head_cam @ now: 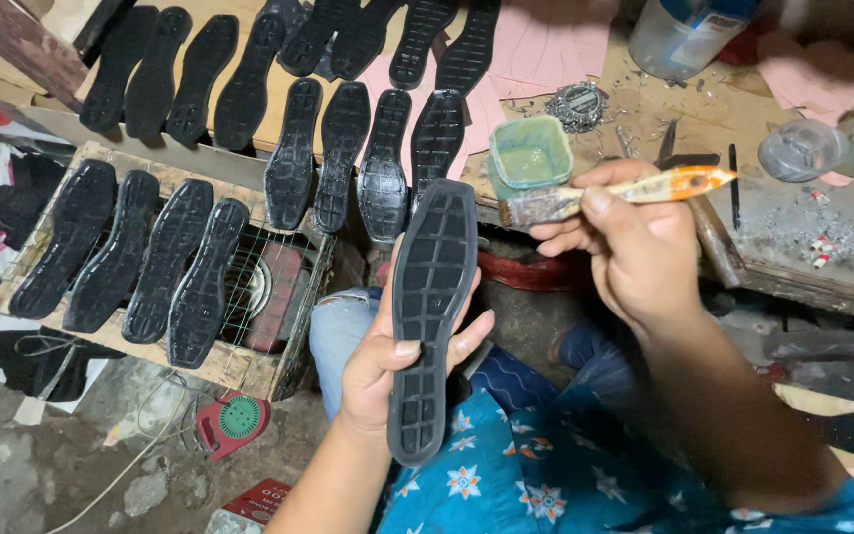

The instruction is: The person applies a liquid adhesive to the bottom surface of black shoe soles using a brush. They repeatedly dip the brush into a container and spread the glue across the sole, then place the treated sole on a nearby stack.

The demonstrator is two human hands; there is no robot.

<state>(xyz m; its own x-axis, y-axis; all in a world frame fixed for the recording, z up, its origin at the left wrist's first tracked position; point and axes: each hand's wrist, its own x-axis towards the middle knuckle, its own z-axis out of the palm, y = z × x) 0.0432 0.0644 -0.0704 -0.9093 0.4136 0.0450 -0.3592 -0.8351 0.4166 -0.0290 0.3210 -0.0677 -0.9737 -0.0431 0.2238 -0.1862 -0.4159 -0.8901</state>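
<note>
Black rubber shoe sole (431,316) sits upright in your left hand (387,366), tread side facing you, toe end pointing to 12 o'clock; your thumb wraps over its lower left edge and your fingers curl around the right edge, so it's a firm grip around the heel half. Your right hand (635,247) is up at about 2 o'clock from the sole, fingers closed around a brush (610,196) with an orange handle, bristles pointing to 9 o'clock and hanging just beside the sole's toe end. Right above the bristles, at 12 o'clock, there's a small green cup (530,150) with pale liquid in it, parked on the edge of the wooden bench (783,237). Off at 10 o'clock from your left hand, a wire rack (259,287) holds four more soles (130,257) lying side by side, and further rows of black soles are spread across the boards behind it. A clear plastic jar (801,148) sits at 3 o'clock from the cup.
</note>
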